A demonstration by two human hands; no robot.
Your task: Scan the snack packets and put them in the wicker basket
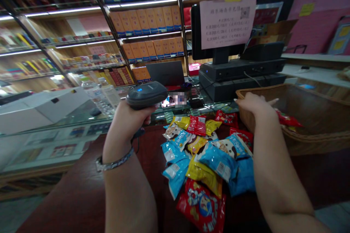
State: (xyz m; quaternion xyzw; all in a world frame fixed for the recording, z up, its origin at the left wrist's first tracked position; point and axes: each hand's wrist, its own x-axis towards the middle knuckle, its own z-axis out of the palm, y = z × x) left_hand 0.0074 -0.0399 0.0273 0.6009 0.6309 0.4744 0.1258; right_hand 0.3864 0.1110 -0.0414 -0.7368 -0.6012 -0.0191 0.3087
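Observation:
My left hand (128, 122) is closed around the handle of a dark barcode scanner (147, 94) with a blue light on top. My right hand (255, 106) is over the near left rim of a wicker basket (322, 138). Its visible outer fingers are spread apart, and the others are hidden behind the hand. Between my arms lies a pile of snack packets, among them a blue packet (218, 160), a yellow packet (203, 174) and a red packet (203, 204) closest to me. Inside the basket, a red packet (290, 119) shows near its left side.
The packets lie on a dark red counter (90, 189). Behind them stand a monitor (195, 32) bearing a paper sign, a black cash drawer (218, 83) and a phone (168, 101). Plastic bottles (95, 94) and a white box (41, 111) are at left. Shelves of boxes (144, 20) line the back.

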